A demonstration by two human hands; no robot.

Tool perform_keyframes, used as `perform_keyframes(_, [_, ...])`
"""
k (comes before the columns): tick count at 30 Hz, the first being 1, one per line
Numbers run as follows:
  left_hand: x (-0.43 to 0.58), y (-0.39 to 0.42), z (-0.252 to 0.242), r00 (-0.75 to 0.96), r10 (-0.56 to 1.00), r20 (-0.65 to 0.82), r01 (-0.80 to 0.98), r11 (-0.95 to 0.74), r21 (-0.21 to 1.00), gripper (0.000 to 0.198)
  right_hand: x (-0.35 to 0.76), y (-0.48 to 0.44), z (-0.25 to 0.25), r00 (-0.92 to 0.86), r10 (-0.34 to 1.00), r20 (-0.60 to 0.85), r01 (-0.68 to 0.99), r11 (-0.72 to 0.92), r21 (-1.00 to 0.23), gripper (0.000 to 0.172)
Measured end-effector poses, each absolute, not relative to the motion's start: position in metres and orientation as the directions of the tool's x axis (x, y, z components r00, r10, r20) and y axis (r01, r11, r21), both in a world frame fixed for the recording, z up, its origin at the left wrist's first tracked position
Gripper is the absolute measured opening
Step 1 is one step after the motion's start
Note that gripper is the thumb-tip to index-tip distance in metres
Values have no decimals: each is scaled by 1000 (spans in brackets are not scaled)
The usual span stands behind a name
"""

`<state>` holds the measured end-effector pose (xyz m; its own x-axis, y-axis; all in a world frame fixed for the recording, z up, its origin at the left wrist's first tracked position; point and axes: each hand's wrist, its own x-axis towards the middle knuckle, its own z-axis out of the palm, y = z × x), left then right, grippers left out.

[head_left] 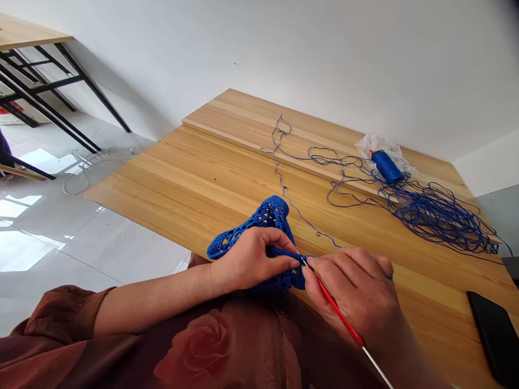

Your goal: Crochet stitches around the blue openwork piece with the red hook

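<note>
My left hand (255,259) pinches the edge of a blue openwork crochet piece (270,213) between thumb and forefinger. The piece bunches up behind and below that hand at the table's near edge. Gripped in my right hand (357,286) is a crochet hook (343,316) with a red handle and a metal shaft at each end. Its tip meets the edge of the piece beside my left fingertips. A thin blue yarn (305,217) runs over the table to my right hand; the stitch at the tip is too small to make out.
At the right lies a loose tangle of blue yarn (438,216), with a blue yarn spool (387,166) and a crumpled clear plastic bag (367,143) behind it. A black phone (492,335) rests on the wooden table (170,178) at the right. Another table (36,32) stands far left.
</note>
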<state>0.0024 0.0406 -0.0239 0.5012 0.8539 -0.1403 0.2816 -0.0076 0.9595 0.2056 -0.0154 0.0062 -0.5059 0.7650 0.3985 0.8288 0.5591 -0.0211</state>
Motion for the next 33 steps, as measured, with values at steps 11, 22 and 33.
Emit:
perform_keyframes(11, [0,38,-22,496,860,-123,285,-27,958,18,206,-10,-10,-479,791,382,757,592,-276,43])
perform_keyframes(22, [-4,40,-16,558,815,153,374,-412,831,16,201,-27,8,-530,753,390,781,612,-121,26])
perform_keyframes(33, [-9,49,-18,797,570,-199,93,210,973,13,225,-5,-12,-528,841,119,263,296,-918,34])
